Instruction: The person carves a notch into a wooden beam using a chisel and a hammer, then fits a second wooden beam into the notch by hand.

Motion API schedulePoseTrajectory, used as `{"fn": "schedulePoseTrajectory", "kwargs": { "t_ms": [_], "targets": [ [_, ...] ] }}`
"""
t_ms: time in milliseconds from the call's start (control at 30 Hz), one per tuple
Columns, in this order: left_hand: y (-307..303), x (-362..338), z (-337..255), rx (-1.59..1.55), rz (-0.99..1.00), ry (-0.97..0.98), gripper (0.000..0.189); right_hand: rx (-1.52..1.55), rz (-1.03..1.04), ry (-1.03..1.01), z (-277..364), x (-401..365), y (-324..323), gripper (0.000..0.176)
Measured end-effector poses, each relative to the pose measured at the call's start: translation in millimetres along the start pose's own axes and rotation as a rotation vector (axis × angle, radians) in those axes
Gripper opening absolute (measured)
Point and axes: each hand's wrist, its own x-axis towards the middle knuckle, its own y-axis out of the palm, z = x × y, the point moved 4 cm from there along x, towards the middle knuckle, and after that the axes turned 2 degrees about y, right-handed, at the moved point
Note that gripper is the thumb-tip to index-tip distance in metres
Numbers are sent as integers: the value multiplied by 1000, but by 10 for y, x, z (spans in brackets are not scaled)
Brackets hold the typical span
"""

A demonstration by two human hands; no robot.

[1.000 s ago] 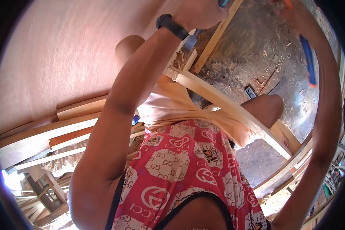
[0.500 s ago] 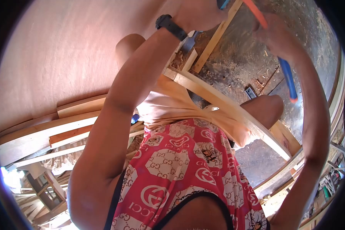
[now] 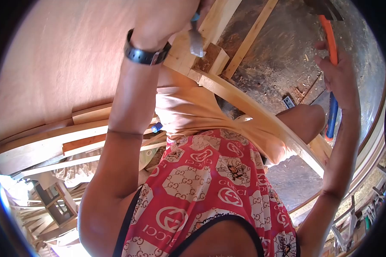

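Note:
My left hand [image 3: 169, 17], with a black watch on its wrist, is at the top, its fingers wrapped round a chisel [image 3: 196, 43] with a blue handle end. The chisel's blade points down over a notch in a pale wooden beam [image 3: 253, 111] that lies across my lap. On the right my right hand [image 3: 341, 77] holds a hammer [image 3: 331, 40] by its orange and blue handle. The hammer's dark head is at the top edge, away from the chisel. Whether the blade touches the wood I cannot tell.
A large plywood sheet [image 3: 64, 55] fills the upper left. Long boards [image 3: 51, 141] lie below it. A narrow wooden strip [image 3: 253, 36] crosses the dark floor [image 3: 283, 51], among wood shavings. A small metal object [image 3: 288, 102] lies near my knee. A shelf-like wooden frame [image 3: 53, 201] stands at the lower left.
My left hand has moved left, and the chisel blade shows more fully. My right hand has moved right and down with the hammer, whose head is now in view.

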Motion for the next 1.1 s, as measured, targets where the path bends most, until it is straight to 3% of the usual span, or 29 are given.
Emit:
{"fn": "schedulePoseTrajectory", "kwargs": {
  "t_ms": [100, 233, 333, 400, 533, 600, 633, 700, 800, 933, 1100],
  "targets": [
    [277, 134, 155, -194, 110, 81, 28, 52, -1, 75, -14, -82, 56, 30],
    [530, 171, 345, -65, 166, 109, 29, -20, -27, 41, -21, -162, 47, 27],
    [603, 181, 452, -55, 204, 18, 32, -30, -35, -7, -91, -150, 40, 26],
    [590, 216, 444, 243, 160, 333, 35, -35, -35, -36, -79, -133, 39, 27],
    [558, 138, 307, 265, 144, 221, 39, -47, 14, 57, -3, -130, 84, 30],
    [539, 71, 200, 196, 274, -17, 33, -65, 9, 66, 10, -131, 96, 31],
    [583, 84, 311, 196, 271, -16, 33, -105, -7, 4, 14, -124, 99, 31],
    [642, 126, 640, -710, -24, -72, 25, -144, -24, -55, 27, -134, 98, 32],
    [476, 74, 403, -488, 43, 20, 20, -135, -33, -81, 31, -188, 71, 33],
    [458, 87, 488, -327, 233, -24, 25, -92, -34, -91, 36, -183, 82, 33],
    [477, 79, 474, -252, 285, 0, 26, -86, -17, -116, 86, -153, 131, 33]
  ]
}}
